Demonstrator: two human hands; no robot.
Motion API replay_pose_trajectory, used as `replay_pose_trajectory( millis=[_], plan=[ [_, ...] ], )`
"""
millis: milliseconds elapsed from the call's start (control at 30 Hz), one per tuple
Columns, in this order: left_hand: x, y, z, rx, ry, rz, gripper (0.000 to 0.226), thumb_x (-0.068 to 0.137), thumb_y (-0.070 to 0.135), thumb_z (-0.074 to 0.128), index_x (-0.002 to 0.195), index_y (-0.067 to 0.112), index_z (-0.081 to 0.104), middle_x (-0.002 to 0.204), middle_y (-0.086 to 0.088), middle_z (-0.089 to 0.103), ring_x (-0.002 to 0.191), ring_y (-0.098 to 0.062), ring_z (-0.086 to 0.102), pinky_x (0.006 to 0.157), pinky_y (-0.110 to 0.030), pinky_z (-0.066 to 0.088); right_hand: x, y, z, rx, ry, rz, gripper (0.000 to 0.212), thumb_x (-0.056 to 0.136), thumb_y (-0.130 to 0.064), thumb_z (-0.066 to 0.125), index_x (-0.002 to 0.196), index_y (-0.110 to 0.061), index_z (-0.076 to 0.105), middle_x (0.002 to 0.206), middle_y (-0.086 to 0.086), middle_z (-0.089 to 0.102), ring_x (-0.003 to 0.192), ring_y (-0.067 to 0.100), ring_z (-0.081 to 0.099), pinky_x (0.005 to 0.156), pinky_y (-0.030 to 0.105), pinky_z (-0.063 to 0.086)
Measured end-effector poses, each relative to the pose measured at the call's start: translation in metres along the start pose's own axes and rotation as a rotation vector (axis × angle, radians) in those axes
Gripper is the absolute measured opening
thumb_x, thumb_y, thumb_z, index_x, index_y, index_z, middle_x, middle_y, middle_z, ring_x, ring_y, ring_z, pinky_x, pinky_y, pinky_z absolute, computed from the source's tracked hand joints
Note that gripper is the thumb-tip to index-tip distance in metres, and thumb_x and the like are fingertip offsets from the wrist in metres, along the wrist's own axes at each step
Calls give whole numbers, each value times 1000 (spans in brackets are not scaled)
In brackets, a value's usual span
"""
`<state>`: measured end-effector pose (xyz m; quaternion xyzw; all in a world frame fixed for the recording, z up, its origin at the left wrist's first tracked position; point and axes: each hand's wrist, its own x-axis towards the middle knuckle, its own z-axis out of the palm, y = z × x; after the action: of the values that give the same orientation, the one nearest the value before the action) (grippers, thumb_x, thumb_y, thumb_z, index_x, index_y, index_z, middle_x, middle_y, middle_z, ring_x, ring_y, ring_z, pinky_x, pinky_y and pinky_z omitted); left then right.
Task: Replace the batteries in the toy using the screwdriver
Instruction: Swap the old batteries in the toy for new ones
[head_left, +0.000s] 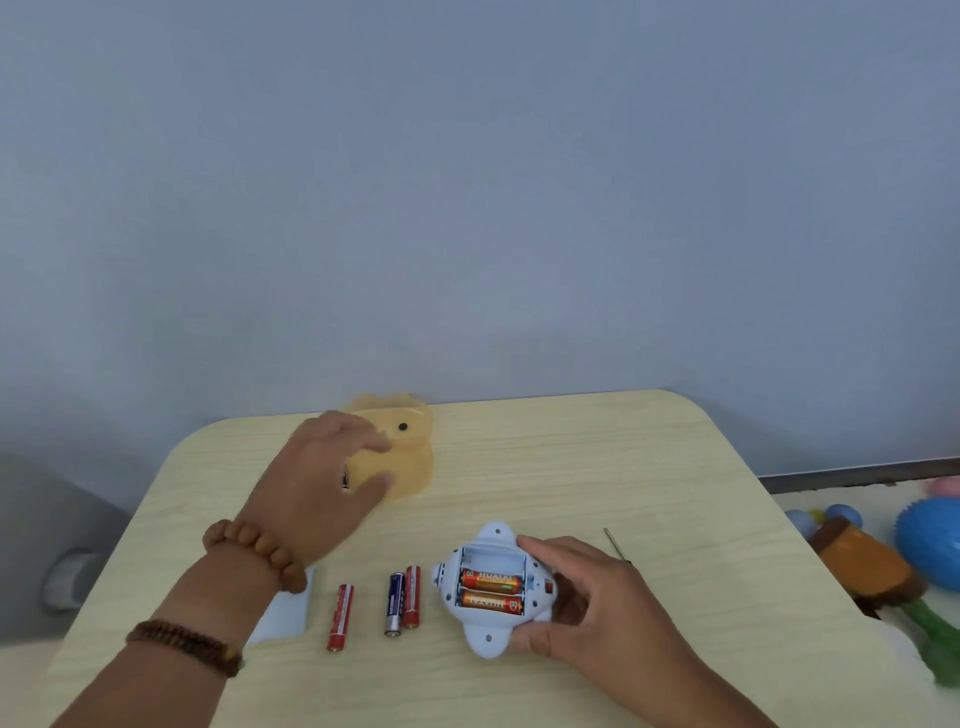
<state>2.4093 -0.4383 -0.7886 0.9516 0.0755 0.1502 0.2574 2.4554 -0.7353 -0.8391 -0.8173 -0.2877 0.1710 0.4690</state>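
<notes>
The light-blue toy lies upside down near the table's front. Its battery bay is open and holds two orange batteries, with the top slot empty. My right hand grips the toy's right side. Left of the toy, two red batteries and a blue battery lie loose. My left hand, blurred, reaches far left against a yellow animal-shaped holder. A small red-and-dark battery end shows between its thumb and fingers. The thin screwdriver lies behind my right hand.
A pale blue flat cover lies under my left wrist. The pale wood table ends at a grey wall. Off the table's right edge sit plush and spiky toys. A grey object stands off the left side.
</notes>
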Motion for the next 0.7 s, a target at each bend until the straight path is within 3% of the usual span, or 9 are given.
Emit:
replay_pose_trajectory(
  millis=[67,167,333,433,567,633,700],
  plan=[
    [-19,36,-5,-133,-217,108,71,65,60,70,130,44,47,136,28,41,130,5,36,107,-22,35,-1,-2,-1,-6,-1,6,73,67,-27,94,132,-37,64,113,-20,67,100,6,68,80,13,51],
    [-51,62,19,-16,-488,183,101,67,56,77,147,42,17,145,32,18,134,12,17,109,-10,20,-2,0,-4,-9,-3,26,75,67,-21,95,134,-34,63,116,-15,68,103,9,70,87,24,58],
    [-53,60,51,56,-311,221,74,81,25,69,145,32,32,138,13,41,122,-5,41,102,-19,37,0,-3,-9,-20,-27,45,76,67,-21,94,134,-37,62,120,-12,68,108,10,70,94,36,59],
    [-53,53,52,13,-288,188,68,79,26,71,139,35,41,126,14,50,110,-3,50,94,-19,43,2,-10,-13,-54,-82,50,69,69,-26,92,128,-47,63,121,-18,65,109,4,67,95,32,57],
    [-52,54,51,-39,-284,178,68,70,28,75,132,38,49,113,17,51,94,2,49,80,-12,43,7,-27,-8,-141,-64,116,66,71,-54,77,131,-37,58,128,-24,56,118,-5,57,99,27,52],
    [-51,58,50,-57,-286,162,66,70,26,76,131,37,51,111,16,52,93,0,51,80,-18,47,8,-37,4,-174,-5,114,50,78,-48,73,123,-33,59,121,-21,58,110,-5,58,91,20,51],
    [-51,60,49,-64,-286,151,64,71,24,76,130,34,52,110,14,52,92,-3,54,81,-23,49,10,-45,17,-189,45,78,30,81,-40,70,109,-31,62,106,-15,61,95,0,61,78,21,54]
  ],
)
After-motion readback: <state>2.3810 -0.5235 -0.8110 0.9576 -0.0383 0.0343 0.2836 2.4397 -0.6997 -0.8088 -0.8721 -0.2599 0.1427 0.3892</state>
